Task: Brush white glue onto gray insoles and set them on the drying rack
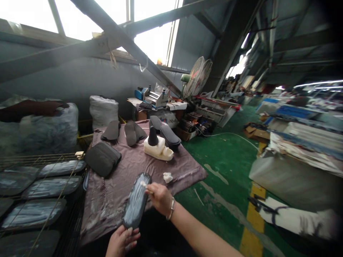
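Note:
A dark oval pad (pixel 135 201), streaked with white paste on its upper face, lies at a slant at the near edge of the cloth-covered table (pixel 187 167). My left hand (pixel 123 240) grips the pad's near end, thumb on top. Over its far end, my right hand (pixel 160 198) pinches a small brush (pixel 147 188) whose pale tip touches the paste; most of the handle is hidden in the fingers. Just beyond stands a cream plastic container (pixel 158 148) with a black cone (pixel 153 136) on top. A crumpled white wad (pixel 168 177) sits to the right.
Stacks of dark pads (pixel 103 159) stand along the table's left and far sides. At left, a wire rack (pixel 66 157) bears several paste-streaked pads (pixel 34 213). Behind are a small roller machine (pixel 152 97) and a fan (pixel 197 76). Green floor (pixel 214 192) runs along the right.

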`<action>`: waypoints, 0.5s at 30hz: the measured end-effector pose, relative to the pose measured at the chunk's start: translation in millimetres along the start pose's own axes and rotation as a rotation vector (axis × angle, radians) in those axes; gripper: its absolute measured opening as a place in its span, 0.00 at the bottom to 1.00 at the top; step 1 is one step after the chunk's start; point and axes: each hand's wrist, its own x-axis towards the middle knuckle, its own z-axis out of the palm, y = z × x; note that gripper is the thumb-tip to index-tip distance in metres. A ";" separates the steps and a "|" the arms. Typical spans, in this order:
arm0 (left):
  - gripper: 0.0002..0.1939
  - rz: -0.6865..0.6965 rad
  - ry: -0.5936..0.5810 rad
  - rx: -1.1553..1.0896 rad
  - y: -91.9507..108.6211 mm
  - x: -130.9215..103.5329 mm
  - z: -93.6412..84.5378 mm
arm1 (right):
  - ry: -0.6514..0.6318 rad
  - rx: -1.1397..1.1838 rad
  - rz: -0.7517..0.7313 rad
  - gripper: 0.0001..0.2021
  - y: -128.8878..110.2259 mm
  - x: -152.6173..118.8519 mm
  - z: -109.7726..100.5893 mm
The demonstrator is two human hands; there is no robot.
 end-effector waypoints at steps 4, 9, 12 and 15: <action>0.27 -0.074 -0.062 -0.013 1.1 5.2 -3.9 | -0.014 -0.127 -0.064 0.11 14.9 9.7 5.4; 0.29 -0.133 -0.086 -0.020 2.8 11.2 -9.4 | -0.154 -0.065 -0.289 0.09 -28.0 -9.6 12.0; 0.28 -0.110 -0.060 -0.013 1.9 10.3 -7.0 | -0.069 -0.028 -0.190 0.07 -19.8 -3.4 7.1; 0.28 -0.068 -0.002 -0.017 1.3 8.9 -4.0 | 0.024 -0.109 -0.067 0.09 13.0 9.6 3.0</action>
